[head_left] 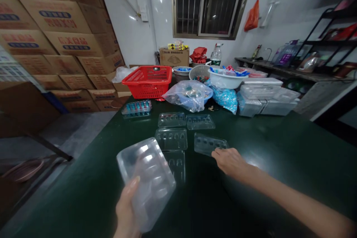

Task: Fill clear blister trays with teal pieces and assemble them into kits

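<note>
My left hand (128,204) is closed around a stack of clear plastic trays (152,178), held tilted above the near part of the table. With its fingers pinched on the corner, my right hand (227,160) grips a single clear plastic tray (208,144) at the table surface. More clear trays lie flat in front: one tray (171,119) at the back, another tray (200,122) beside it, and a third tray (171,138) nearer. Partly hidden by the held stack is one more tray (178,165).
On the dark green table (264,163) stand a red basket (147,81), a filled clear tray (136,108), a bag-covered blue bowl (191,95), a bag of blue-wrapped pieces (225,98), a white basin (227,80) and stacked clear trays (262,96). Cartons (64,18) are piled at left.
</note>
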Demonstrator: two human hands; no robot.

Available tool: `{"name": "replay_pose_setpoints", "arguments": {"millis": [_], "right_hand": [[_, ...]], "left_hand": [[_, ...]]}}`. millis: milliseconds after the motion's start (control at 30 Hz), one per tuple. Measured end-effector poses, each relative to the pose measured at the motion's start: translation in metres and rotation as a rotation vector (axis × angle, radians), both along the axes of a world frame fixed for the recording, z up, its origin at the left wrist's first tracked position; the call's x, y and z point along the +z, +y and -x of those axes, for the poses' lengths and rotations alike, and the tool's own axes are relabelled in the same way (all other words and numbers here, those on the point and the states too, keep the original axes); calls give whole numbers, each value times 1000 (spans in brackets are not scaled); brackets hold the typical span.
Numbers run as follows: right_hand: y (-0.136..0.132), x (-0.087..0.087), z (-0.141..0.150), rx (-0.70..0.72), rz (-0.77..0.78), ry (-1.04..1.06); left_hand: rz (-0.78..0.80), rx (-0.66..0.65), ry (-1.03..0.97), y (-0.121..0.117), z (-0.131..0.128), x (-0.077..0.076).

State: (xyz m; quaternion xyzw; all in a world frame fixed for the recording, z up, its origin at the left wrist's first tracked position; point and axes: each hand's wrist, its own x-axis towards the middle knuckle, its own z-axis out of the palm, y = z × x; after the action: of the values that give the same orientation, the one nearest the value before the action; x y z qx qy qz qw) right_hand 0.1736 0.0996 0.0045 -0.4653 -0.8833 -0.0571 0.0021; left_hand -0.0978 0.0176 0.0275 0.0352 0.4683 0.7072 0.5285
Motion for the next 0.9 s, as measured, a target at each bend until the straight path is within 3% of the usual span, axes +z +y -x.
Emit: {"name": "replay_pose_setpoints", "arguments": {"millis": [67,167,267,367,400,467,567,633,700,900], "right_hand": [[15,-16,-3,13,9,-24],[34,-20,-4,-4,14,11],[32,-6,5,-62,-11,74],[0,15,30,-82,37,298],[-15,21,41,-58,184,529],[-42,29,63,29,657,903],[-63,31,85,27,1133,1205],[-64,29,90,13,1259,1296],[-61,27,90,28,1336,1337],[-62,24,89,75,1412,1370]], "left_hand": [[-18,-58,-37,-2,-8,0],[-34,-150,-56,-4,-19,0],[-4,-217,-55,-2,-28,0],[-10,-249,-44,1,-39,-2],[-29,-262,-37,2,-44,-4],[-69,-335,-23,2,-53,-8],[-131,-587,-37,-1,-64,-14],[-156,-713,-35,-4,-67,-17],[-164,-748,-27,-7,-66,-19],[-124,-617,-81,-10,-60,-22]]}}
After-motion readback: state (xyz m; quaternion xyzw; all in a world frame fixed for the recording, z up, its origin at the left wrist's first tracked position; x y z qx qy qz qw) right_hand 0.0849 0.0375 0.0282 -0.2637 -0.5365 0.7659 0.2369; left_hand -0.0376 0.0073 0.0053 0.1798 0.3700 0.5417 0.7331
